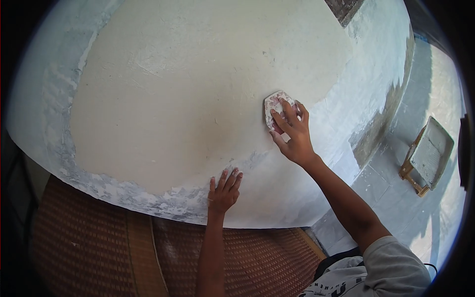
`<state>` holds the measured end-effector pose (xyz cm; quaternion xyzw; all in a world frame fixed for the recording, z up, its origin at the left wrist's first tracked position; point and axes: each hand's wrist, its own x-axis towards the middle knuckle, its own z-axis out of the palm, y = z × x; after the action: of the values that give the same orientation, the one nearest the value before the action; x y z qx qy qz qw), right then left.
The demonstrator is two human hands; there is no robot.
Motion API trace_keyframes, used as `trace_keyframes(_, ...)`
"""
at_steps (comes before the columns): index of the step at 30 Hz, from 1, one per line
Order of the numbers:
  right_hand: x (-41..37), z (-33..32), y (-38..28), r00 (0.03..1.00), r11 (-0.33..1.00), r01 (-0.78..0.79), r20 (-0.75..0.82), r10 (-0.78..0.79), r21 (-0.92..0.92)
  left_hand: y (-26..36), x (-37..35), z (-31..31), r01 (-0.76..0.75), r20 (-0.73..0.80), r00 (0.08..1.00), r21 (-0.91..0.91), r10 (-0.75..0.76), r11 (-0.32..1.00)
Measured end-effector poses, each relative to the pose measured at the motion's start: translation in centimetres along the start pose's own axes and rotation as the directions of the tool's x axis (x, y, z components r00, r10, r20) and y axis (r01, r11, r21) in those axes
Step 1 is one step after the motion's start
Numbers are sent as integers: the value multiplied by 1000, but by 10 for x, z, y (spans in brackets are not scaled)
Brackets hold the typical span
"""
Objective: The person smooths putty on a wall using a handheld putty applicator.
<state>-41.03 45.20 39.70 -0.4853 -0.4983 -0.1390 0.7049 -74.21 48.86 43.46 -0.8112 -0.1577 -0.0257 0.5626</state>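
My right hand [293, 132] is wrapped over a sanding block [278, 101], pointed at one end, its red top smeared with white. The block lies against a pale, plastered wall [173, 99], and its underside is hidden. Lower down and to the left, my left hand [225, 190] rests on the same wall with its fingers stretched out, holding nothing. Whitish dust or plaster coats the fingertips. Around the smooth cream area runs a rough, patchy white and grey border [116, 188], just beside my left hand.
A tray of grey-white paste [435, 153] sits on a small wooden stand [406, 171] at the right, on a grey tiled floor [381, 183]. Brown woven matting [94, 237] lies along the wall's lower edge. A dark opening [343, 10] shows at the top.
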Motion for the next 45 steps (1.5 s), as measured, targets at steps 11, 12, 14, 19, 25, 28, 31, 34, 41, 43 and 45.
trace_keyframes(11,-7,4,1,1000,1000,-16,20,16,-5,2,0,-3,39,-3,999,-16,-39,999)
trace_keyframes(12,2,0,1,1000,1000,-30,-5,30,-2,0,-1,-4,29,-2,1000,-16,-29,999)
trace_keyframes(14,57,-1,-7,996,1000,16,-85,-16,2,3,0,-2,42,-11,999,-10,-42,999)
trace_keyframes(19,54,12,0,998,1000,19,-67,-20,-9,1,-3,-4,35,21,999,-4,-35,999)
trace_keyframes(25,34,-6,-7,994,999,20,-108,-16,29,0,-1,-2,33,11,999,-19,-33,999)
trace_keyframes(28,100,-4,-12,971,996,80,-221,-87,-41,5,-1,-1,42,7,999,-10,-41,999)
trace_keyframes(31,60,8,8,994,999,52,-93,-54,-16,3,-3,-4,39,8,999,-4,-39,999)
trace_keyframes(34,-10,-2,-2,998,1000,23,57,-23,3,5,3,0,42,-7,999,-20,-42,999)
trace_keyframes(41,81,13,-36,984,998,47,-172,-40,39,4,-1,-2,40,10,999,-1,-40,999)
trace_keyframes(43,38,23,-37,996,999,45,-83,-42,30,4,-2,-4,44,16,999,-21,-44,999)
trace_keyframes(45,-29,25,-41,996,999,36,83,-38,28,1,2,-4,45,9,999,-41,-45,998)
